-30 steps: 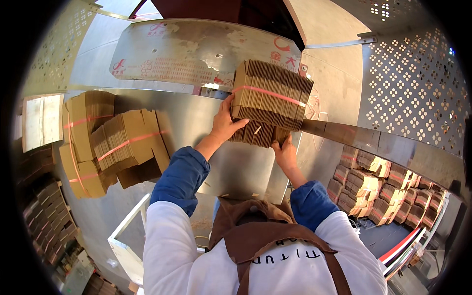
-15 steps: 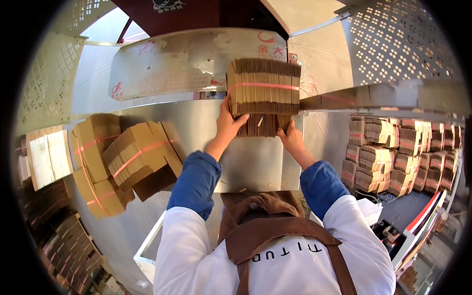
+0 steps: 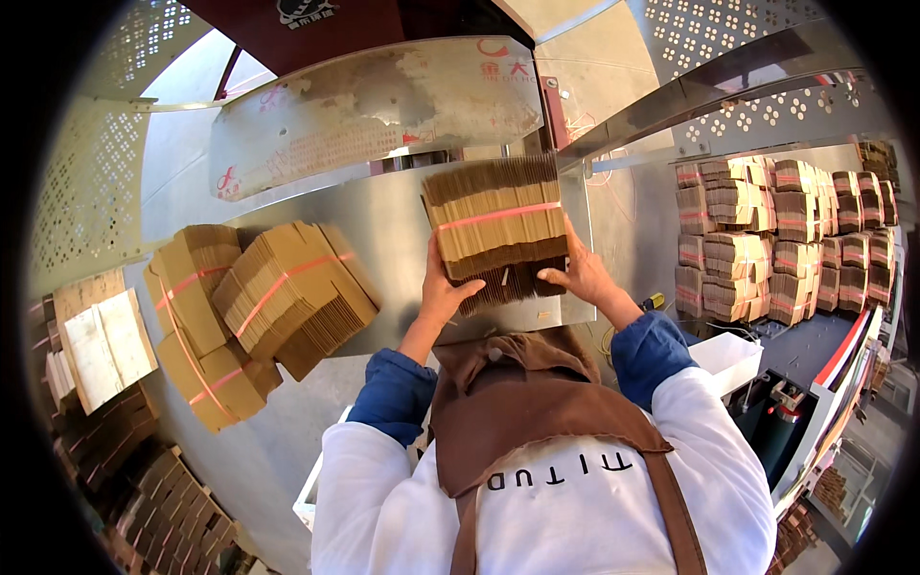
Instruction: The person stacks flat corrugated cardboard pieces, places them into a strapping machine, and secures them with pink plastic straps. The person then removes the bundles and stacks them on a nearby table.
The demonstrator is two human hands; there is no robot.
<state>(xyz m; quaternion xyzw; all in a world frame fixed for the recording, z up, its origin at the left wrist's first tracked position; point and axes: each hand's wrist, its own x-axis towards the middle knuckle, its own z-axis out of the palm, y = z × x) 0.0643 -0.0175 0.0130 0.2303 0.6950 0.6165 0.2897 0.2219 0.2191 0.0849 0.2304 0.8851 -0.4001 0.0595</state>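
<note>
A bundle of flat folded cardboard pieces, bound with a pink strap, rests on the shiny metal table in front of me. My left hand presses against its left side, thumb over the near edge. On the opposite side my right hand grips it the same way, thumb pointing inward. Between the thumbs, darker slotted ends of the cardboard show, with a small pale scrap on them. The fingertips behind the bundle's sides are hidden.
More strapped cardboard bundles sit at the table's left end. Stacked bundles stand on the right beyond a metal rail. A worn metal plate of a dark red machine lies ahead. A white bin is near my right elbow.
Both hands have drawn the cardboard bundle toward me, away from the metal plate. My right thumb has shifted onto its near right corner.
</note>
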